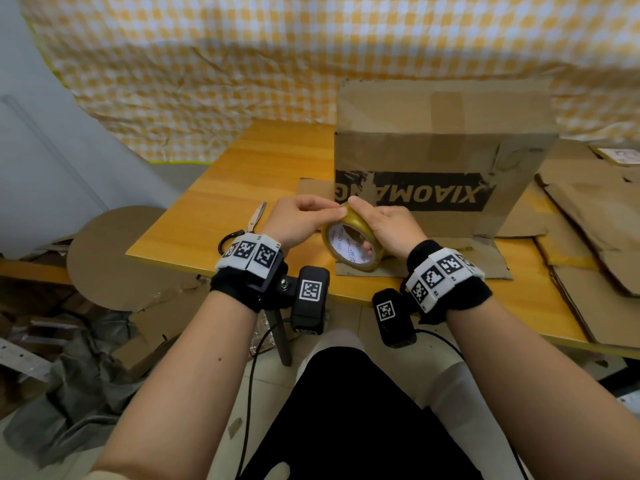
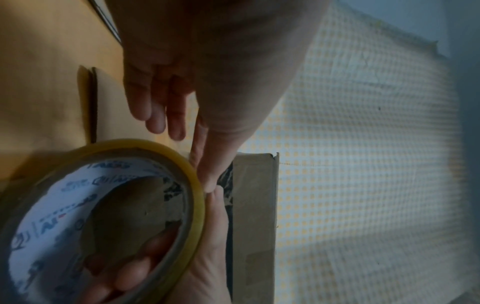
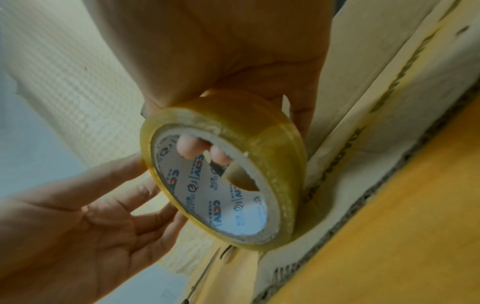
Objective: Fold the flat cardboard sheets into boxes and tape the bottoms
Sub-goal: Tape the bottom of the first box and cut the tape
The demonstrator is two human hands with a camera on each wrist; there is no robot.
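Observation:
A roll of clear yellowish tape (image 1: 360,221) (image 2: 182,162) (image 3: 246,131) is held upright just above the table's front edge. My right hand (image 1: 391,226) (image 3: 221,51) grips it, fingers through the white core and thumb over the outer face. My left hand (image 1: 311,216) (image 2: 207,82) touches the top of the roll with its thumb tip, beside the right thumb; its other fingers are loose and straight. Just behind the roll stands a brown cardboard box (image 1: 440,150) (image 2: 254,205) printed XIAOMANG upside down, with its lower flaps spread on the table.
Scissors (image 1: 254,220) lie on the wooden table (image 1: 242,174) left of my left hand. Flat cardboard sheets (image 1: 588,237) are stacked at the right. A round cardboard disc (image 1: 114,251) and scraps lie off the table's left edge. A checked cloth (image 1: 242,64) hangs behind.

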